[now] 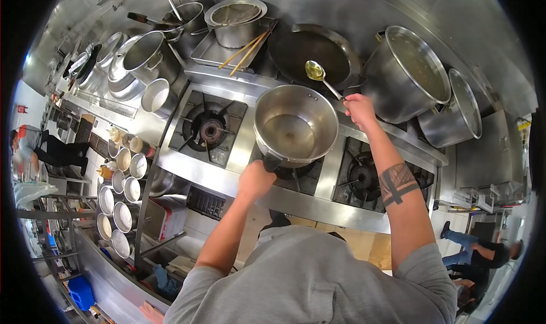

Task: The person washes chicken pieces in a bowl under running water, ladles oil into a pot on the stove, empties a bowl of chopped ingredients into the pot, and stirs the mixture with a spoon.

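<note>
My left hand point(256, 179) is closed around the black handle point(272, 161) of a deep steel pot point(324, 113). This pot is over the middle burner, and a little clear liquid seems to lie on its bottom. In my right hand point(359, 109) is the handle end of a metal serving spoon point(331, 90). Yellowish liquid, like oil, fills the spoon's bowl, which is above the near part of a dark wide pan point(290, 42) behind the stove. A gap separates the spoon from the steel pot.
Gas burners point(210, 128) flank the pot on the steel stove point(227, 179). Two large stockpots point(392, 91) stand at the back right. Wooden chopsticks point(250, 51) lie across a metal tray point(202, 54). Several small containers point(122, 216) line the left. People point(48, 148) are at both sides.
</note>
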Tool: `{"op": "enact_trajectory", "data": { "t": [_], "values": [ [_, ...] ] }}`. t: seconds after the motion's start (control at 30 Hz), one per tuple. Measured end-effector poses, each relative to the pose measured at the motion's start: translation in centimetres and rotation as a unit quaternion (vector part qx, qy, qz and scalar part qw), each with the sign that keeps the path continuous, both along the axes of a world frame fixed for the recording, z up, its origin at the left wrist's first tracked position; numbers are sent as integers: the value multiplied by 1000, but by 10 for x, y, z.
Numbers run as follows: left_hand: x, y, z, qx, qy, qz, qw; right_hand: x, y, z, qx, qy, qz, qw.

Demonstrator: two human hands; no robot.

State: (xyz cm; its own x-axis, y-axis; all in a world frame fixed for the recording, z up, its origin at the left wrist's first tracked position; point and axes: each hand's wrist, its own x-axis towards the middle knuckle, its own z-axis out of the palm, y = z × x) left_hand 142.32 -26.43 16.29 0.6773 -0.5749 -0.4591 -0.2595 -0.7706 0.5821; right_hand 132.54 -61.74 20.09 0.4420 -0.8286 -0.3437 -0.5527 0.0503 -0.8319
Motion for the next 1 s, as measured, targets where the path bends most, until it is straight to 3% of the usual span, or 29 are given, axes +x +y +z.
{"op": "enact_trajectory", "data": {
  "t": [0.37, 0.47, 0.53, 0.63, 0.7, 0.77, 0.83, 1.0],
  "values": [
    [-3, -1, -7, 6, 17, 10, 1000, -49, 30, 31, 28, -75, 35, 996],
    [-3, 1, -20, -10, -25, -5, 1000, -70, 51, 41, 31, -80, 48, 995],
    [0, 1, -25, -24, 120, 34, 992, -87, 68, 45, 35, -83, 59, 994],
    [-1, 6, -45, -74, 168, 41, 982, -109, 86, 38, 16, -26, 79, 996],
    [1, 5, -51, -82, 214, 46, 972, -121, 95, 24, -108, -24, 149, 983],
    [1, 2, -53, -89, 259, 48, 961, -124, 106, 23, -87, 1, 146, 985],
    [2, -3, -52, -110, 400, 98, 905, -124, 109, 8, -144, -5, 150, 978],
    [-12, -8, -59, -125, 499, 125, 848, -126, 130, 28, -229, 62, 130, 963]
  ]
}}
